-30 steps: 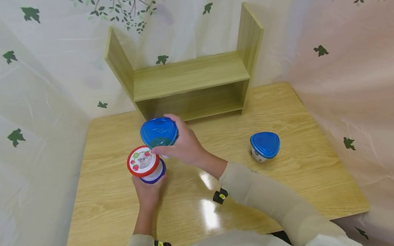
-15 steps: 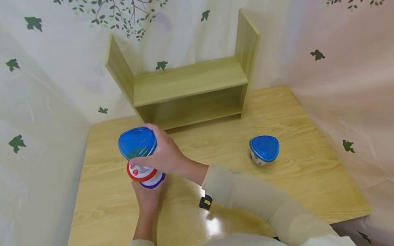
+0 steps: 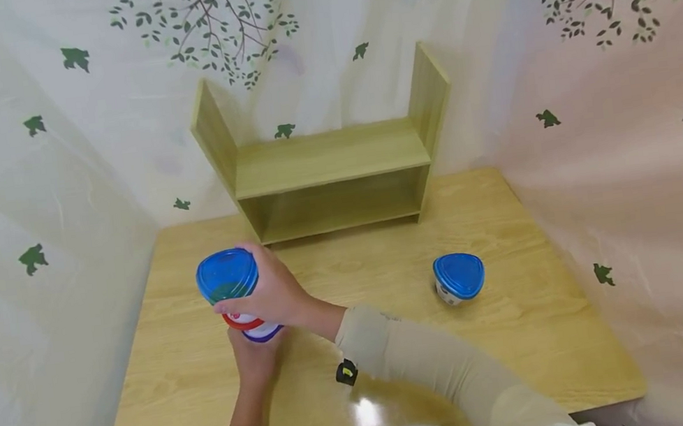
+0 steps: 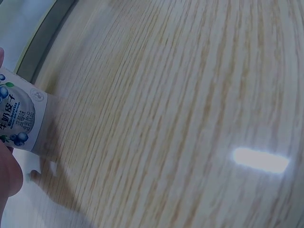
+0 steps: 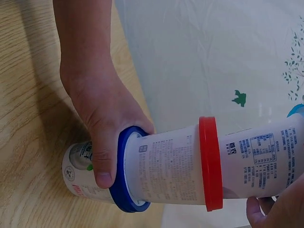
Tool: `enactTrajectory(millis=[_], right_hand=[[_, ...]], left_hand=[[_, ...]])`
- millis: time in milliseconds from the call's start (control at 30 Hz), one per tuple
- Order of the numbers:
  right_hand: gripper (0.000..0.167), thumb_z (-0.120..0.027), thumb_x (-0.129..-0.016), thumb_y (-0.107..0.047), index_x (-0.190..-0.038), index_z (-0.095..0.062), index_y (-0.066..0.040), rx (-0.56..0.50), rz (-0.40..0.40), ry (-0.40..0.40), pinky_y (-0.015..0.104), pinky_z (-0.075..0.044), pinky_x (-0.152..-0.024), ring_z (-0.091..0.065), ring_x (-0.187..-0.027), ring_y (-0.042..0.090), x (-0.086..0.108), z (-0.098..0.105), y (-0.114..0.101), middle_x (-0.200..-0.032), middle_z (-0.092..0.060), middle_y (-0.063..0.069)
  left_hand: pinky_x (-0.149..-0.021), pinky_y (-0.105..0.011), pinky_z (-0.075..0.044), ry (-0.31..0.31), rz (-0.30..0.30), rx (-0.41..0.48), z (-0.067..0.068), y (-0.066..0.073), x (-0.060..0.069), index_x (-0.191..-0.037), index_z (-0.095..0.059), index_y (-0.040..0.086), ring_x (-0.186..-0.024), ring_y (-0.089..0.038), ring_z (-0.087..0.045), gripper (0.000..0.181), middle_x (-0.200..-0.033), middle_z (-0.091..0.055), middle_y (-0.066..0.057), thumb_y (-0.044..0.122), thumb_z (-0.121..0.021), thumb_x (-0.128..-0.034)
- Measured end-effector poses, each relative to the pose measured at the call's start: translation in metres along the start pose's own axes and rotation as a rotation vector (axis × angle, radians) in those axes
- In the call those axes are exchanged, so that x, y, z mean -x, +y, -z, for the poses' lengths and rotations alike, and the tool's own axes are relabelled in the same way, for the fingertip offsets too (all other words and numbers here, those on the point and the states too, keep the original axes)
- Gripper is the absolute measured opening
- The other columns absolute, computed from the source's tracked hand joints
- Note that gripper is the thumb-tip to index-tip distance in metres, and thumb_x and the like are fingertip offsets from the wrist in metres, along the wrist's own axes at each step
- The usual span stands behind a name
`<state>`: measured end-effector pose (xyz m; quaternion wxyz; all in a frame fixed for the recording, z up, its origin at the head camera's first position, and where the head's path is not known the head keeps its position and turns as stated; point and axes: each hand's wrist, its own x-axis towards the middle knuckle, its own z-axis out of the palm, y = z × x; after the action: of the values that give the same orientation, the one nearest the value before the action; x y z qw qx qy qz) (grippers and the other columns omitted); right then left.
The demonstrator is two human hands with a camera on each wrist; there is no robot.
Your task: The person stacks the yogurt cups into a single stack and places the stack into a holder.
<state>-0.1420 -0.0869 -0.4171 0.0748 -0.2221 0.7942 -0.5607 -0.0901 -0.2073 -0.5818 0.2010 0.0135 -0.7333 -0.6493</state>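
Beige sleeves (image 3: 460, 368) ran up from the lower edge of the head view. Left hand (image 3: 255, 358), lower left of centre, grasped a white blueberry-print cup with a dark blue lid (image 3: 263, 331), thumb lying just under the lid rim. Right hand (image 3: 275, 287) reached in above it, fingers and thumb curled round a white cup with a bright blue rounded-triangular lid (image 3: 227, 274). Sandwiched between: a white cup with a red lid (image 5: 210, 164). All three stood end to end, left of centre, above the pale wood-grain table (image 3: 522, 354), lids up; long axis leaned upper left in the head view, near horizontal in the right wrist view. One second earlier the top cup hung up and right of the red lid; now it sat over it, hiding most of it. Second blue-lidded cup (image 3: 459, 277) stayed right of centre, on the table.
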Motion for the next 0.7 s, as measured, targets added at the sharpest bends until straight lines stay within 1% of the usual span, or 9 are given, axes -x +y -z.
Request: enactTrajectory(millis=[100, 167, 200, 333, 567, 700], right_hand=[[0.093, -0.087, -0.076, -0.043, -0.151, -0.035, -0.025, -0.003, -0.004, 0.006, 0.032, -0.056, -0.084, -0.057, -0.117, 0.021, 0.0003, -0.0006, 0.0004, -0.137, -0.052, 0.002], [0.093, -0.087, -0.076, -0.043, -0.151, -0.035, -0.026, 0.000, -0.010, 0.010, 0.032, -0.056, -0.085, -0.057, -0.117, 0.021, 0.0009, -0.0013, 0.0004, -0.137, -0.052, 0.001], [0.092, -0.087, -0.076, -0.044, -0.151, -0.035, -0.027, 0.001, -0.013, 0.013, 0.032, -0.056, -0.085, -0.057, -0.117, 0.021, 0.0011, -0.0017, 0.0006, -0.137, -0.052, 0.001], [0.093, -0.087, -0.077, -0.044, -0.151, -0.034, -0.028, 0.008, -0.029, 0.013, 0.033, -0.056, -0.087, -0.056, -0.119, 0.021, 0.0023, -0.0032, 0.0003, -0.139, -0.051, 0.000], [0.094, -0.086, -0.078, -0.044, -0.153, -0.032, -0.027, 0.014, -0.032, 0.013, 0.034, -0.056, -0.087, -0.055, -0.120, 0.021, 0.0013, -0.0032, -0.0005, -0.140, -0.050, -0.001], [0.094, -0.085, -0.077, -0.046, -0.153, -0.032, -0.029, 0.021, -0.037, 0.016, 0.035, -0.056, -0.087, -0.055, -0.121, 0.021, 0.0022, -0.0049, -0.0009, -0.141, -0.050, -0.002]], left_hand=[[-0.101, -0.029, -0.049, -0.008, -0.008, 0.001, 0.0007, -0.0001, -0.0007, -0.152, -0.031, 0.031, -0.129, -0.020, -0.049, 0.097, -0.142, -0.051, 0.004, 0.014, -0.090, -0.0764], [-0.101, -0.027, -0.049, -0.004, -0.003, -0.007, 0.0013, -0.0003, 0.0004, -0.152, -0.031, 0.031, -0.129, -0.020, -0.049, 0.098, -0.142, -0.051, 0.004, 0.014, -0.090, -0.0763], [-0.100, -0.027, -0.049, -0.005, 0.001, -0.008, 0.0014, 0.0041, 0.0014, -0.152, -0.031, 0.030, -0.129, -0.021, -0.049, 0.097, -0.142, -0.051, 0.003, 0.015, -0.089, -0.0767], [-0.101, -0.025, -0.048, -0.005, 0.020, -0.015, 0.0019, 0.0066, 0.0031, -0.153, -0.029, 0.030, -0.129, -0.020, -0.049, 0.098, -0.142, -0.051, 0.004, 0.014, -0.089, -0.0770], [-0.102, -0.028, -0.047, -0.018, -0.006, 0.009, 0.0006, 0.0077, 0.0008, -0.151, -0.033, 0.029, -0.128, -0.020, -0.050, 0.095, -0.140, -0.052, 0.004, 0.012, -0.089, -0.0766], [-0.102, -0.028, -0.048, -0.012, -0.001, 0.013, 0.0013, 0.0065, 0.0017, -0.152, -0.031, 0.029, -0.128, -0.021, -0.050, 0.096, -0.141, -0.052, 0.003, 0.011, -0.089, -0.0771]])
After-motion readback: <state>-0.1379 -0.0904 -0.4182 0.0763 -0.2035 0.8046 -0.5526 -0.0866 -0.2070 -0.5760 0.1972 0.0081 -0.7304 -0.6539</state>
